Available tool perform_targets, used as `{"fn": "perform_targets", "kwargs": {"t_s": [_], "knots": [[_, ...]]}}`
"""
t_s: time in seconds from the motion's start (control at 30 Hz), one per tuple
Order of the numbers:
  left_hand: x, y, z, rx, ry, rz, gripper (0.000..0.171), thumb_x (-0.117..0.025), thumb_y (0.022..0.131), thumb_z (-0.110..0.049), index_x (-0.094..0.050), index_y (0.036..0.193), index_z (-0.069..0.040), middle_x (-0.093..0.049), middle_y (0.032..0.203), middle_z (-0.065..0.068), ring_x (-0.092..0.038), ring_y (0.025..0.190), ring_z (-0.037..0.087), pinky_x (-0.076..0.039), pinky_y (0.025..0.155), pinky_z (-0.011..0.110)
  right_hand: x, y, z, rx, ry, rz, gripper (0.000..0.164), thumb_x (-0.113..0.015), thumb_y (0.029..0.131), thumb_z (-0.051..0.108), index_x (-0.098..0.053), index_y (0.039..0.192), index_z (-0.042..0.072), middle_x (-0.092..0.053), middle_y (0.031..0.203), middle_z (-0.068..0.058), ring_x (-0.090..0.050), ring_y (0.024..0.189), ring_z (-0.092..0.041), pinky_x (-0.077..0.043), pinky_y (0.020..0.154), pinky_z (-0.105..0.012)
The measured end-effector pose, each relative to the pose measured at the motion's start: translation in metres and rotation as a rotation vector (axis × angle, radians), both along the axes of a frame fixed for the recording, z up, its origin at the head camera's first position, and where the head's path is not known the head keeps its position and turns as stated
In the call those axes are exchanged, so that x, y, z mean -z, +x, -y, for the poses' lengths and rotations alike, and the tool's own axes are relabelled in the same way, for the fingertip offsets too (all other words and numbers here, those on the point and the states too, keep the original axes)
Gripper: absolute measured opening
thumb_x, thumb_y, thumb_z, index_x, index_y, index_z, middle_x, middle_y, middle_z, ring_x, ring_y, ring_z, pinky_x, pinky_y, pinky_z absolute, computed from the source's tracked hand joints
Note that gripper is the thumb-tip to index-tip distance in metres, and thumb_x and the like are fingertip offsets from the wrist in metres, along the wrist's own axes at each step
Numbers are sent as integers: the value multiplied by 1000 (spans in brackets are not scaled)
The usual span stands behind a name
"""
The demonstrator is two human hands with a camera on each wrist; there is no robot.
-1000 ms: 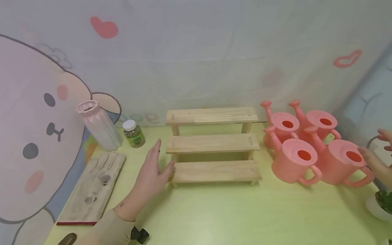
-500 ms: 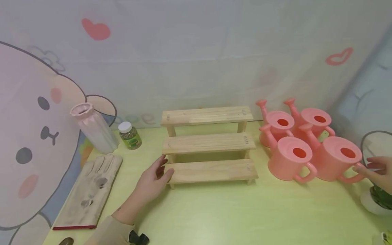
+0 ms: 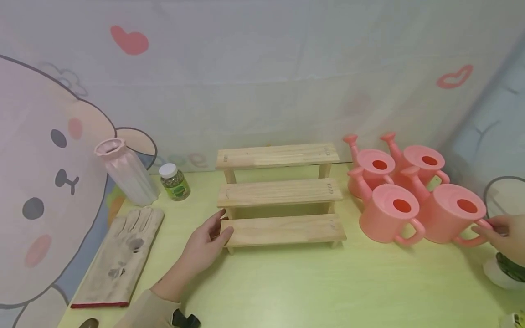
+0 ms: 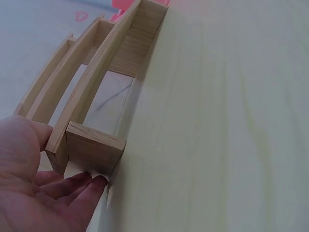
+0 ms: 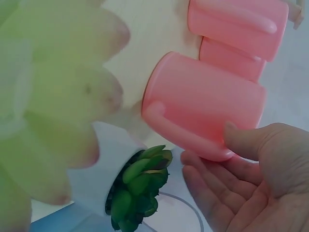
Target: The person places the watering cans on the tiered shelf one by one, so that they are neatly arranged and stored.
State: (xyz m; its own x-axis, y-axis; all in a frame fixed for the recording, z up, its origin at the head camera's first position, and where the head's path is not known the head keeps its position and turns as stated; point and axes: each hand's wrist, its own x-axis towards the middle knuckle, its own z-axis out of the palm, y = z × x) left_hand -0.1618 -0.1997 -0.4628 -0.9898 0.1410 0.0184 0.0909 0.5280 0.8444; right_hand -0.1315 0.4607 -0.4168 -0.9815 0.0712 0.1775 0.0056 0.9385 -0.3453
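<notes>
A three-tier wooden plant stand (image 3: pixel 283 231) is on the table. My left hand (image 3: pixel 203 246) grips the left end of its lowest tier, thumb on the board; in the left wrist view the fingers curl beside the short end leg (image 4: pixel 94 150). At the right are several pink watering cans with orange openings. My right hand (image 3: pixel 507 237) pinches the handle of the front right watering can (image 3: pixel 445 212). In the right wrist view the thumb lies over that handle (image 5: pixel 193 140) and the fingers are beneath it.
Below my right hand is a white pot with a green succulent (image 5: pixel 140 188); a pale green plant (image 5: pixel 53 106) looms close to the right wrist camera. At left are a pink-white vase (image 3: pixel 131 175), a white-capped jar (image 3: pixel 175 183) and beige work gloves (image 3: pixel 119 259). A printed cloth (image 3: pixel 266 91) hangs behind.
My left hand has come down onto the stand's lowest tier and curled round its end. My right hand has moved down to the front right watering can and taken its handle.
</notes>
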Motion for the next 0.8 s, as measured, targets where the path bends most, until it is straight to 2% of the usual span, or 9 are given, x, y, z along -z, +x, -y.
{"fn": "perform_targets", "kwargs": {"t_s": [0.1,0.2,0.4,0.5,0.6,0.7,0.73,0.77,0.8], "knots": [[-2,0,-2,3,11,8,63,-62,101,-45,-43,155,-19,-62,146,7,-64,129,22,-56,104,41,4,2,-1,-24,-66,-36,49,-68,100,27,-63,92,-21,-69,65,-20,-45,49,11,-42,45,-12],[-2,0,-3,-2,3,6,58,-63,101,-45,-49,152,-20,-64,143,6,-66,127,21,-56,103,41,5,3,-1,-29,-97,-46,44,-65,101,21,-62,94,-23,-69,64,-19,-45,50,13,-41,46,-11],[0,0,-5,-9,-2,14,54,-64,100,-47,-54,147,-22,-65,142,4,-65,127,21,-55,105,43,3,9,2,9,-48,-45,56,-62,103,35,-63,95,-20,-67,61,-11,-43,50,9,-40,45,-14],[0,-1,-5,-2,4,9,54,-64,100,-46,-54,147,-21,-65,142,6,-65,127,22,-55,104,43,3,12,3,6,-63,-85,54,-62,103,32,-63,93,-21,-66,59,-10,-42,49,13,-40,44,-12],[0,-1,-6,1,19,12,54,-64,100,-45,-55,147,-20,-65,142,7,-66,127,23,-56,104,42,9,13,-4,-17,-164,-173,47,-63,103,24,-64,90,-22,-63,56,12,-42,48,17,-39,42,-11],[-1,-1,-6,5,32,15,54,-65,100,-44,-55,146,-18,-65,142,9,-65,127,24,-56,103,42,30,6,-29,-4,-234,-325,24,-66,101,27,-74,83,13,-50,64,43,-44,51,22,-38,41,-9],[-1,0,-6,5,36,14,55,-65,100,-44,-55,146,-18,-65,142,9,-65,128,24,-56,103,42,38,3,-39,23,-245,-362,20,-67,100,27,-74,85,15,-44,68,51,-43,52,24,-37,41,-9],[-2,0,-6,6,36,10,55,-65,100,-44,-55,146,-17,-65,142,10,-65,128,25,-56,104,42,47,-3,-52,60,-278,-388,15,-68,99,24,-72,85,23,-42,68,51,-42,51,23,-36,41,-9],[-2,0,-6,4,36,10,55,-65,100,-45,-56,146,-16,-65,142,10,-65,128,25,-56,104,43,60,-11,-71,87,-275,-408,19,-68,99,25,-66,85,37,-40,69,53,-41,51,22,-35,41,-9]]}}
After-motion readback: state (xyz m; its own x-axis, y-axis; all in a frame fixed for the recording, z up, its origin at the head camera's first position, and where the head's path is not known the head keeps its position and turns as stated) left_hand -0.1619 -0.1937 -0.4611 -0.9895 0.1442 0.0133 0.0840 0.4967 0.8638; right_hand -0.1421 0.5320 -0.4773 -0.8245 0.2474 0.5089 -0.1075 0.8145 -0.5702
